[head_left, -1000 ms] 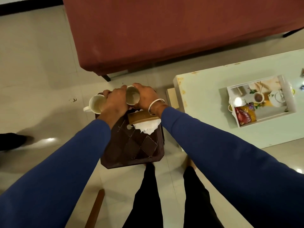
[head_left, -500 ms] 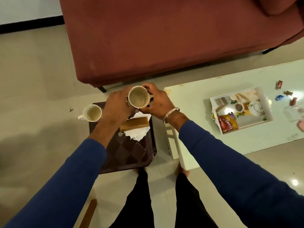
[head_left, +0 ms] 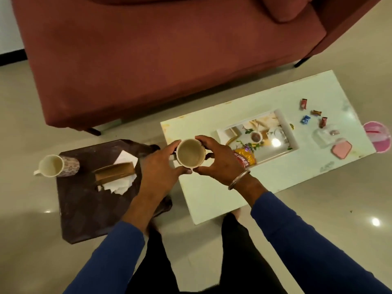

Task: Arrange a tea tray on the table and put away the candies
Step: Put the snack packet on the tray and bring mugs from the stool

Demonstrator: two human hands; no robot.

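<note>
- Centrally, a cream-coloured ceramic cup (head_left: 191, 153) with an empty pale interior was held upright, mouth up, between both hands above the near-left corner of the pale green rectangular table (head_left: 212, 196).
- Left hand (head_left: 161, 166): fingers curled round the cup's left side, thumb tip at its near rim.
- Right hand (head_left: 220, 160): fingers curled round the cup's right side, thumb meeting the left thumb below the cup; a silver metal bangle (head_left: 238, 179) sat on that wrist.
- Both forearms wore blue sleeves (head_left: 297, 230); black trousers showed beneath them.
- White rectangular tea tray (head_left: 286, 132) with raised walls lay on the table, just beyond the right hand. Inside it: a small white cup (head_left: 256, 137) with dark contents, a white teapot-like vessel, partly glared out, and a red-and-yellow packet (head_left: 244, 158) at its near-left corner.
- Four wrapped candies lay loose on the table beyond the tray's right end: a red one (head_left: 303, 103), a brown one (head_left: 316, 112), a blue one (head_left: 305, 119) and a dark red one (head_left: 323, 122).
- Clear plastic container (head_left: 324, 135) stood near the candies, with a pink square lid (head_left: 342, 150) beside it.
- Pink round object (head_left: 378, 136) lay off the table's right end; what it was could not be told.
- Dark brown octagonal side table (head_left: 84, 209) stood left of the hands, bearing a second cream mug with patterned outside (head_left: 56, 166) lying on its side, and a brown wooden holder (head_left: 115, 171) with white paper napkins (head_left: 118, 185).
- Maroon upholstered sofa (head_left: 148, 60) filled the far side, on a glossy beige tiled floor (head_left: 318, 209).
</note>
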